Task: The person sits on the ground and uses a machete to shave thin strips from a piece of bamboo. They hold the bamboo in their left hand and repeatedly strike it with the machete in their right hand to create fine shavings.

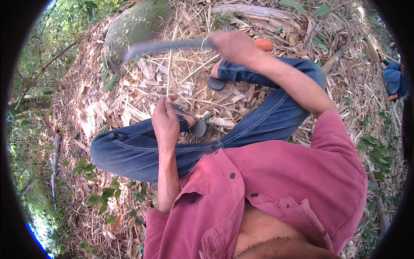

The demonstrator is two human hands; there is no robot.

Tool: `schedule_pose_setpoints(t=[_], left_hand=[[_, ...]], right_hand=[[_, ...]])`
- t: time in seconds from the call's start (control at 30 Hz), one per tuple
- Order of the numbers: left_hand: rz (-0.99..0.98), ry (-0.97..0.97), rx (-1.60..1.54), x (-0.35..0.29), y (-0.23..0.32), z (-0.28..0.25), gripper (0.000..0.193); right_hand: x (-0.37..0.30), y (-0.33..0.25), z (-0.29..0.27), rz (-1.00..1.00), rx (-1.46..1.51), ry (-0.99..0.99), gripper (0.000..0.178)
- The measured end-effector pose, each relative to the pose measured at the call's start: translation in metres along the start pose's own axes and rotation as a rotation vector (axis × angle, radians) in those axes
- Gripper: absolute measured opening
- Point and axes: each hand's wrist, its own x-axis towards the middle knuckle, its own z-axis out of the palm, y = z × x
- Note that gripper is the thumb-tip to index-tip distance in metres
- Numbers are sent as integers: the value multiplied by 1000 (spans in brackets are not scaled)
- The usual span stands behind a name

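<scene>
My right hand is wrapped round the orange handle of a machete, whose end shows beyond my wrist. Its long grey blade points left, blurred toward the tip. In my left hand I pinch the near end of a thin pale strip, perhaps split bamboo. The strip runs away from me, and the blade crosses over it in this view. Whether the blade touches the strip I cannot tell. The strip's far end reaches up beside the mossy rock, among loose fibres.
A large mossy rock lies ahead on the left. Dry leaves and shavings cover the ground. My bent legs in jeans frame the work spot. A split log lies at the far side; blue cloth is far right.
</scene>
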Motion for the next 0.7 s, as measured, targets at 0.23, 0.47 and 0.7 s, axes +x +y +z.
schedule_pose_setpoints(t=[0.23, 0.47, 0.7], left_hand=[[50, 102, 21, 10, 21, 15, 28], [18, 47, -66, 13, 33, 12, 27], [8, 1, -173, -1, 40, 8, 27]], right_hand=[[-15, -46, 26, -269, -8, 134, 12], [-7, -37, 25, -265, -52, 272, 17], [6, -11, 41, -182, -6, 171, 13]])
